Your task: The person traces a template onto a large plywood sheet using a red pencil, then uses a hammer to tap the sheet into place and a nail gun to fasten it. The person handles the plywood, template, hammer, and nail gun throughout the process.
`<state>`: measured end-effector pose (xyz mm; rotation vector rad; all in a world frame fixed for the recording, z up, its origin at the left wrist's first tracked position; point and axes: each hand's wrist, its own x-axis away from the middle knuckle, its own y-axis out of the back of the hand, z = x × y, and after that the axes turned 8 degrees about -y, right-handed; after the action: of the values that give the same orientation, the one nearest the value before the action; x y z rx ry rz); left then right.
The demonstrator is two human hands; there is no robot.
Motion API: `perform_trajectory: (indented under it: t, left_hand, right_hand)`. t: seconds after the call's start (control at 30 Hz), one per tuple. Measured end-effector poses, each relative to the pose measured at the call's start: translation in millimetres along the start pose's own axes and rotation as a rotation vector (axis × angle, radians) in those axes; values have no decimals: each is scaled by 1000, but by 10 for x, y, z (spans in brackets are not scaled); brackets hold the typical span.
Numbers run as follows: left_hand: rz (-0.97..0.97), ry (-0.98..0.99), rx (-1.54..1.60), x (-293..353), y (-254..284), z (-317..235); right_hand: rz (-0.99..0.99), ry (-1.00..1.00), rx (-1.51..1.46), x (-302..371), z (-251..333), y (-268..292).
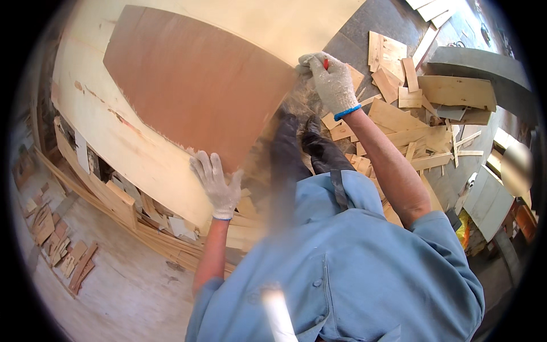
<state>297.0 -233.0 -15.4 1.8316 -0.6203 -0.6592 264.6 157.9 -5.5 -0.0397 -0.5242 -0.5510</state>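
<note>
- Nearest is the person's blue shirt, filling the bottom of the view, with both bare forearms reaching up out of its short sleeves.
- The left hand wears a white knit glove. Its fingers are spread open and it lies flat on the near edge of the brown board.
- Just beside that hand, the person's two dark shoes stand among bits of wood.
- The brown board is big and thin, with a curved far edge. It lies on top of a much bigger pale board, which sticks out around it on the left and at the top.
- Under the pale board, on the left, is a stack of thin wood strips, and further left some small wood pieces lie on the floor.
- The right hand also wears a white glove with a blue cuff. It is closed around a small red thing, maybe a pencil, at the right corner of the brown board.
- Further off on the right, many pale wood scraps lie in a heap on the dark floor.
- Past them is a grey curved edge; what it belongs to cannot be told.
</note>
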Motion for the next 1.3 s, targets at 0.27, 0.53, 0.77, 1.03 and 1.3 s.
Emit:
perform_trajectory:
  t: [0.27,0.53,0.77,1.03,1.3]
  left_hand:
    - [-17,8,33,26,0,24]
    - [-45,-5,35,24,-20,42]
    - [-33,-16,35,31,-11,41]
    - [-28,-9,42,38,5,40]
    - [-31,1,52,65,-35,65]
  right_hand:
    - [-5,75,113,-28,-40,6]
    - [-60,184,157,75,-115,26]
    - [-78,106,469,508,-251,-135]
    - [48,-156,758,493,-24,-457]
    - [73,-172,828,440,0,-457]
